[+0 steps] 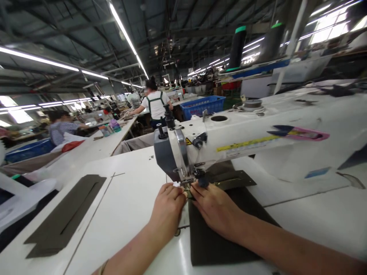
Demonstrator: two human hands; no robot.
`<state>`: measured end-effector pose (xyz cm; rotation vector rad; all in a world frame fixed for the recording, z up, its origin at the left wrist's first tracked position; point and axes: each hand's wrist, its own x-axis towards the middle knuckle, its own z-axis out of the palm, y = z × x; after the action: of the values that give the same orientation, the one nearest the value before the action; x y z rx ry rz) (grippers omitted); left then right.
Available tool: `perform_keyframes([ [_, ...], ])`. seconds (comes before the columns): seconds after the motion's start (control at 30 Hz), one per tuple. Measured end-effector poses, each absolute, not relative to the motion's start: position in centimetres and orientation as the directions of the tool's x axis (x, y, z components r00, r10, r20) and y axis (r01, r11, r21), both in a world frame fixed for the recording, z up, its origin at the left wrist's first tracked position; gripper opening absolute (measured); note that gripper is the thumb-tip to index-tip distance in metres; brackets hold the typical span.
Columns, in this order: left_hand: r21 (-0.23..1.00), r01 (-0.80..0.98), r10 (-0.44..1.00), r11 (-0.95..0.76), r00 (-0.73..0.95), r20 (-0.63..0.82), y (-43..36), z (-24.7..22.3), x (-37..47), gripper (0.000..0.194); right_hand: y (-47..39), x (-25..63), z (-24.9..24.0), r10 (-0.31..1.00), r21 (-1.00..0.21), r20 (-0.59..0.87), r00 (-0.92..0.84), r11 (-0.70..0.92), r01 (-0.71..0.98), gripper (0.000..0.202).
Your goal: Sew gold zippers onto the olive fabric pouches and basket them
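Observation:
In the head view, both hands meet under the head of a white sewing machine (pixel 183 152), close to its needle and presser foot (pixel 187 183). My left hand (pixel 169 206) is closed, its fingertips pinched together just left of the foot. A small white scrap (pixel 176 184) shows at those fingers; what they pinch is hidden. On the other side, my right hand (pixel 213 208) is closed on the edge of a dark olive-brown fabric panel (pixel 218 244). This panel lies flat below the hand and wrist. Behind the needle, another dark piece with a slit (pixel 237 179) lies under the machine arm.
Stacked dark fabric panels (pixel 69 210) lie on the white table at left. Pink-handled thread snips (pixel 301 133) and a yellow measuring tape (pixel 246 144) are on the machine arm. A black thread cone (pixel 237 47) stands behind. Co-workers (pixel 156 101) and a blue crate (pixel 203 107) are farther back.

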<state>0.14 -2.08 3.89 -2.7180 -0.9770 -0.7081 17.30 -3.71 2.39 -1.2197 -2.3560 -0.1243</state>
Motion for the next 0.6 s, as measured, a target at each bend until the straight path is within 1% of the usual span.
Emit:
perform_keyframes([
  [0.1,0.001,0.661,0.569,-0.751,0.646,0.51,-1.9,3.4,0.3,0.012,-3.2,17.4,2.4,0.717,-0.159,0.486,-0.499,0.634,0.757,0.031],
  [0.2,-0.007,0.673,0.565,-0.74,0.627,0.535,-1.6,3.0,0.3,0.011,-2.9,17.4,2.3,0.716,-0.177,0.477,-0.509,0.646,0.743,0.033],
  [0.43,-0.047,0.709,0.574,-0.704,0.606,0.551,-1.3,2.6,0.4,0.014,-2.6,17.4,1.7,0.7,-0.143,0.482,-0.527,0.657,0.74,0.034],
  [0.53,-0.048,0.71,0.571,-0.702,0.602,0.558,-1.3,2.5,0.4,0.014,-2.5,17.6,1.2,0.676,-0.123,0.529,-0.513,0.659,0.742,0.034],
  [0.6,-0.049,0.708,0.567,-0.705,0.603,0.561,-1.2,2.3,0.3,0.015,-2.4,17.8,0.8,0.655,-0.131,0.574,-0.492,0.666,0.734,0.033],
])
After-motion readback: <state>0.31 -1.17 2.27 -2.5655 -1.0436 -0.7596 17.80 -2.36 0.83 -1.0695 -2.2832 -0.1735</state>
